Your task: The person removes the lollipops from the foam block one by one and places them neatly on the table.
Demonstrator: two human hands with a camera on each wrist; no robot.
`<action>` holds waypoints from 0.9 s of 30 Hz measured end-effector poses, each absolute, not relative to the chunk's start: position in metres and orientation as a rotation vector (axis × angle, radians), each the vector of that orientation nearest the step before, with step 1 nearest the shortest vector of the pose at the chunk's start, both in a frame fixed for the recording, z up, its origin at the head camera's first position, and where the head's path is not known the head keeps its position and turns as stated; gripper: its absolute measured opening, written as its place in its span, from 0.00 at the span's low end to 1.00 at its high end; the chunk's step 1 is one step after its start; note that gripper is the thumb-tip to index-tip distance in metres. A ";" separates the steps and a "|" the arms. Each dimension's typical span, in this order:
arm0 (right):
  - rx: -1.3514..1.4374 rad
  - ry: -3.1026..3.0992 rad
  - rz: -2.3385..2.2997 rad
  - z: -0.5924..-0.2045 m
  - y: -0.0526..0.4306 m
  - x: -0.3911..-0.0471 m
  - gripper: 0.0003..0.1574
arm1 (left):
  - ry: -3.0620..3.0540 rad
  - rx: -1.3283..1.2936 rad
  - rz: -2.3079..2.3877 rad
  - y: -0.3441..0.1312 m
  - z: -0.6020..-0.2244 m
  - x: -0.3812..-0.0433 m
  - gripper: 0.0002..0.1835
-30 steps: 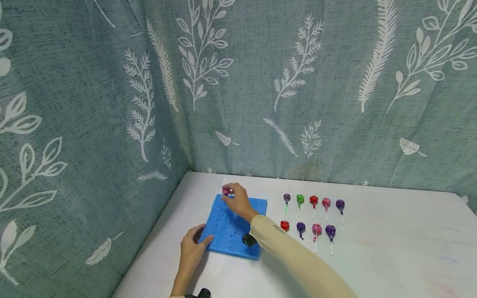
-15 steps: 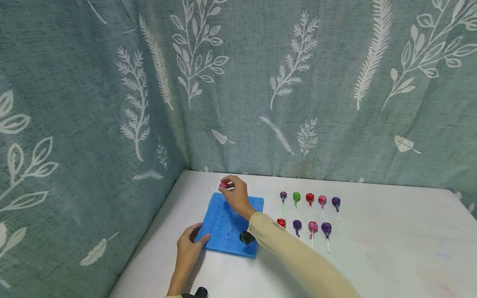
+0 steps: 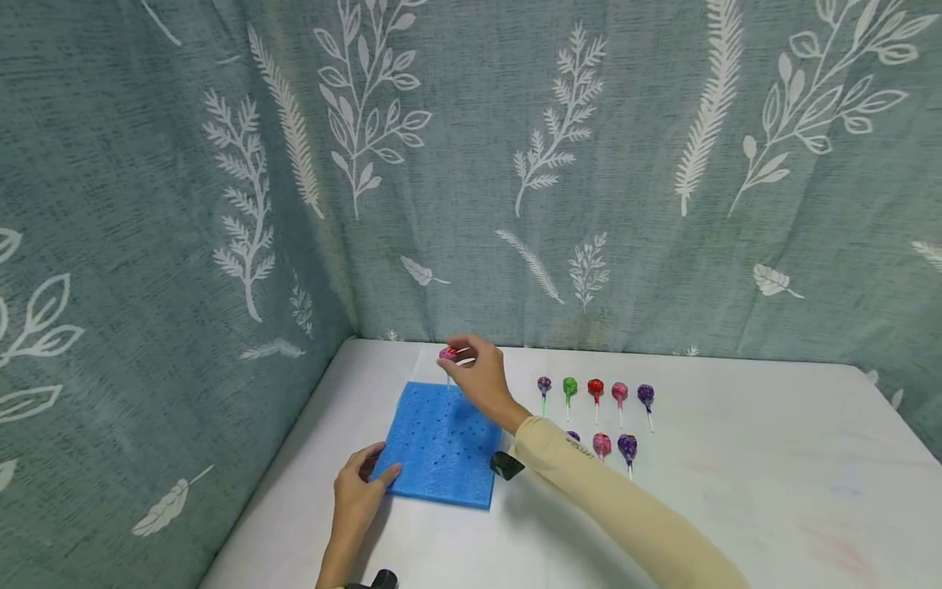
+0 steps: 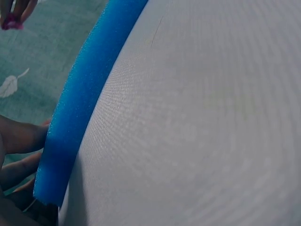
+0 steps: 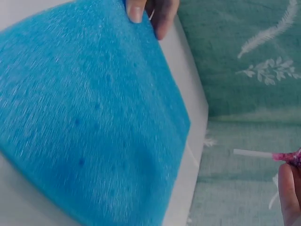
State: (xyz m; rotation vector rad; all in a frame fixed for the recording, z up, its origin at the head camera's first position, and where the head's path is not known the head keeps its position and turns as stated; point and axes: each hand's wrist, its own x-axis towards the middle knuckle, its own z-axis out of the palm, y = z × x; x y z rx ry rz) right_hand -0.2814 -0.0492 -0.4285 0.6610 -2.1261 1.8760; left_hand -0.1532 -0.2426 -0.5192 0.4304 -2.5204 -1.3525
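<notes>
In the head view, a square blue foam board (image 3: 441, 450) dotted with small holes lies on the white table. My left hand (image 3: 358, 489) holds its near left corner, thumb on top and fingers along the side edge. Above the far edge, my right hand (image 3: 482, 376) pinches a pink lollipop (image 3: 447, 353) by its wrapped head. The lollipop's white stick points down, apart from the board in the right wrist view, where the stick (image 5: 253, 153) shows bare. Only fingers (image 4: 23, 136) of the left hand and the board's blue edge (image 4: 77, 103) show close in the left wrist view.
Right of the board, several wrapped lollipops lie in two rows, among them a green one (image 3: 570, 387), a red one (image 3: 595, 387) and a purple one (image 3: 628, 446). The right sleeve (image 3: 611, 499) covers part of the near row. A patterned curtain (image 3: 471, 204) stands behind the table.
My right hand has raised the lollipop and shifted it rightward along the board's far edge; its stick now shows pointing down. The left hand keeps its place on the board. The head view has turned slightly.
</notes>
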 end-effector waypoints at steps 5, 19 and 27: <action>0.666 -2.121 1.875 -0.429 -0.030 -0.281 0.15 | -2.514 0.443 -1.354 -0.241 -0.519 -0.152 0.26; 0.538 -2.175 1.834 -0.430 0.017 -0.275 0.14 | -2.503 0.450 -1.342 -0.241 -0.521 -0.154 0.26; 0.538 -2.218 1.799 -0.404 0.046 -0.245 0.14 | -2.513 0.453 -1.333 -0.240 -0.521 -0.154 0.26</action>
